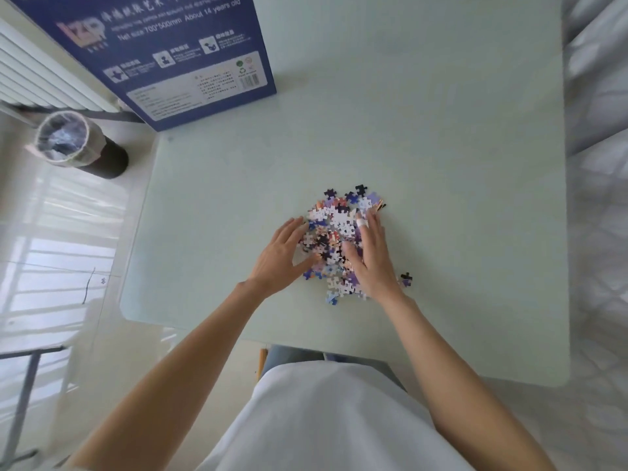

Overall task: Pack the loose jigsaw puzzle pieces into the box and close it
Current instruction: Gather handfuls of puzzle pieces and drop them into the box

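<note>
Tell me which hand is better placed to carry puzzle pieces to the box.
Probably the left hand: the blue puzzle box stands at the table's far left, on that side of the pile of puzzle pieces. The right hand lies farther away.

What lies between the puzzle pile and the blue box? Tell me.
Only bare table: the head view shows nothing between the puzzle pile and the blue box at the far left corner.
</note>
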`<move>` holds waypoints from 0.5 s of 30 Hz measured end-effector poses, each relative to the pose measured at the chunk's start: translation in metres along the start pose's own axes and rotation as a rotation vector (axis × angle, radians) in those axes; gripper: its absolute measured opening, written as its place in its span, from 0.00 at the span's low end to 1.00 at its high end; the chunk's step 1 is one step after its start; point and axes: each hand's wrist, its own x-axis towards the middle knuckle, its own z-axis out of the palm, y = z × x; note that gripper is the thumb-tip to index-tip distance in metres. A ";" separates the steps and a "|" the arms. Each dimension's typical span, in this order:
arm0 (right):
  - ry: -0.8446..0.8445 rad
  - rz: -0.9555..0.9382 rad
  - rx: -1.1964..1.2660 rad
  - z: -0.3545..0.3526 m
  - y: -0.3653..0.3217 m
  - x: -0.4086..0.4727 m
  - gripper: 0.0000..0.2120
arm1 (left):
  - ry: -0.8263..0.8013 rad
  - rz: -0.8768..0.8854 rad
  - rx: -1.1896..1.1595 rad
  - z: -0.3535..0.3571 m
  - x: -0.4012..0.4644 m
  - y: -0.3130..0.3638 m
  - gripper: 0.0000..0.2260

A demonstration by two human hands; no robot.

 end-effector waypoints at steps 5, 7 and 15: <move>0.040 -0.045 -0.165 -0.039 0.040 -0.041 0.32 | -0.127 0.066 0.218 0.018 -0.019 0.011 0.53; 0.150 -0.009 -0.249 -0.054 0.062 -0.064 0.29 | -0.071 0.151 0.300 0.030 -0.027 0.016 0.53; 0.077 0.031 -0.237 -0.034 0.046 -0.071 0.25 | 0.097 0.415 0.234 0.044 -0.027 0.015 0.21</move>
